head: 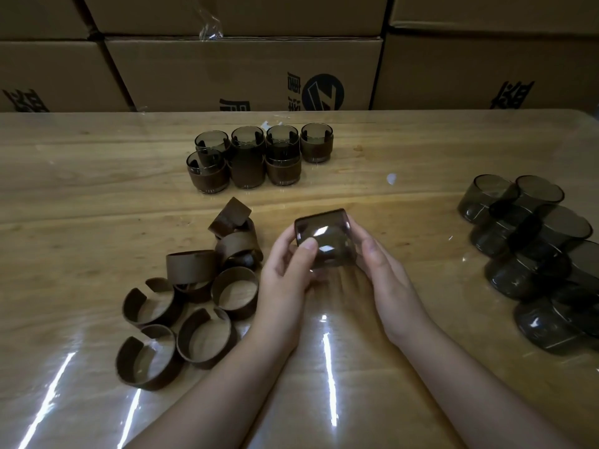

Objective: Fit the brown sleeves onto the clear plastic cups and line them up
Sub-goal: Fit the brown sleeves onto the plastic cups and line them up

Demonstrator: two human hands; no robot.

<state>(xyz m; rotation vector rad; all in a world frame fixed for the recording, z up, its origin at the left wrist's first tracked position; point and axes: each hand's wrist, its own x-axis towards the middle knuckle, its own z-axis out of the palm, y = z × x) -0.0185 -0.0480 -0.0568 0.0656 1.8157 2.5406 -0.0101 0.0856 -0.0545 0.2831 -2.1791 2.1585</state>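
Both hands hold one smoky clear cup [324, 236] above the middle of the table, tipped on its side with its base toward me. My left hand [285, 270] grips its left side, thumb across the base. My right hand [385, 270] holds its right side. A brown sleeve seems to sit around it, seen dimly through the plastic. Loose brown sleeves [191, 303] lie heaped to the left. Several sleeved cups [256, 157] stand in two rows at the back. Bare cups [538, 247] lie piled on the right.
The wooden table [97, 196] has a glossy clear cover with bright glare streaks near me. Stacked cardboard boxes [246, 69] form a wall along the table's far edge. A small white scrap [391, 178] lies right of the rows.
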